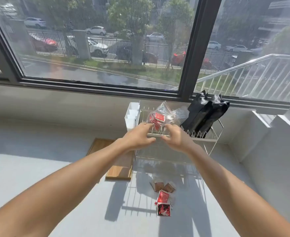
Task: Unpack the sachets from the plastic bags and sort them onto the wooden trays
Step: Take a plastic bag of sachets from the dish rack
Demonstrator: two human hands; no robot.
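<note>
A clear plastic bag [159, 115] with red sachets inside rests on top of a wire rack [204, 136]. My left hand [137, 136] and my right hand [175, 139] are both raised at the bag's lower edge, fingers curled around it. A second clear bag [181, 113] lies just behind it. A wooden tray [122, 168] lies flat on the counter left of the rack, partly hidden by my left forearm. Loose on the counter in front are two brown sachets [163, 185] and two red sachets [163, 202].
A white divided holder [131, 115] hangs on the rack's left end. Two black foil bags [204, 115] stand in the rack's right end. A white wall closes the right side, and a window ledge runs behind. The grey counter [55, 177] extends to the left.
</note>
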